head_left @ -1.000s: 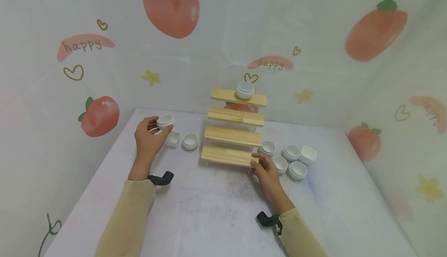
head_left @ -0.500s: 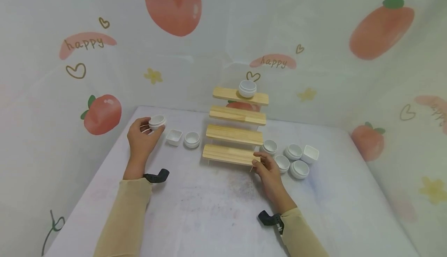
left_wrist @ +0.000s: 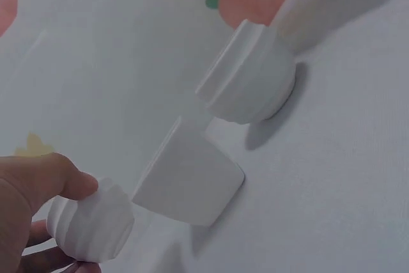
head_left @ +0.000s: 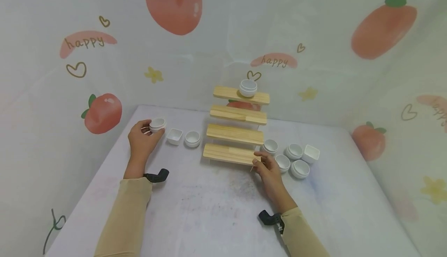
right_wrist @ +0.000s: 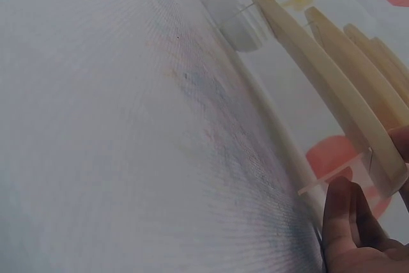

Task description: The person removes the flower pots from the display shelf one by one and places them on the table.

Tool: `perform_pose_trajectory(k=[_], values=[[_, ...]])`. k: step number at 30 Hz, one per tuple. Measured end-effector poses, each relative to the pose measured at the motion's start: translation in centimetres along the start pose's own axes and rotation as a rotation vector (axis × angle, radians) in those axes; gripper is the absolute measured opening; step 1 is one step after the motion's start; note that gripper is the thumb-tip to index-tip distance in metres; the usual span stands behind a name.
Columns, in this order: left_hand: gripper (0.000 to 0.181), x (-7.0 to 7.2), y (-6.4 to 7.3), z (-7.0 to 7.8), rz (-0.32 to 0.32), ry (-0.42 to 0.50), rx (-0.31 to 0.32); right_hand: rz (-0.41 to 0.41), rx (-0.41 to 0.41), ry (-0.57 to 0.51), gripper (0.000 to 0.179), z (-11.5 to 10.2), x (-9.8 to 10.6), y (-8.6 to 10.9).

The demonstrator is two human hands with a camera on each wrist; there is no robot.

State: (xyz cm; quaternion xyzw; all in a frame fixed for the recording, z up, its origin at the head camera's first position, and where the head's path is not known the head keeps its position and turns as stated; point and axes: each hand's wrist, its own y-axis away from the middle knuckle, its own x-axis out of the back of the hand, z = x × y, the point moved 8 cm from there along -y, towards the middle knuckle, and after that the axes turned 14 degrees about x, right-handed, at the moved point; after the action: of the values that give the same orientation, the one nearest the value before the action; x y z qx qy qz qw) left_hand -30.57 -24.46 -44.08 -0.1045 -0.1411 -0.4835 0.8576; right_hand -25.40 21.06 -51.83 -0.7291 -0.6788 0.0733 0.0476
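My left hand (head_left: 142, 142) grips a small white round bowl (head_left: 158, 124) at the table's left, thumb on one side and fingers on the other. In the left wrist view the ribbed bowl (left_wrist: 92, 222) is tilted and close to a white square bowl (left_wrist: 188, 177). Another round bowl (head_left: 192, 139) stands beside the square one. My right hand (head_left: 269, 173) holds the right end of the lowest board of a four-step wooden display rack (head_left: 230, 153). In the right wrist view the thumb lies by the clear support under that board (right_wrist: 332, 87).
A round bowl (head_left: 248, 88) sits on the rack's top step. Right of the rack stand several white round bowls (head_left: 294, 151) and a white square bowl (head_left: 310, 154). A printed cloth backdrop (head_left: 206, 75) rises behind the table.
The left hand has moved the round bowl leftward, away from the square bowl, then slightly down. The right hand stays at the rack's end. The head view has shifted a little.
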Motion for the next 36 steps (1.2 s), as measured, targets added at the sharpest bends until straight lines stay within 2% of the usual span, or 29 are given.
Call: perform_pose_trajectory(k=[16,23,36], values=[[0.058,-0.3,-0.3,-1.5,-0.054,-0.044,0.05,-0.002,-0.013,0.003,0.036,0.2,0.0,0.0],[0.06,-0.5,-0.5,-2.6,-0.082,-0.085,0.083,-0.005,-0.003,0.0,0.036,0.3,-0.1,0.2],[0.055,-0.6,-0.6,-2.5,-0.104,-0.101,0.072,0.004,-0.001,-0.001,0.034,0.1,0.0,0.1]])
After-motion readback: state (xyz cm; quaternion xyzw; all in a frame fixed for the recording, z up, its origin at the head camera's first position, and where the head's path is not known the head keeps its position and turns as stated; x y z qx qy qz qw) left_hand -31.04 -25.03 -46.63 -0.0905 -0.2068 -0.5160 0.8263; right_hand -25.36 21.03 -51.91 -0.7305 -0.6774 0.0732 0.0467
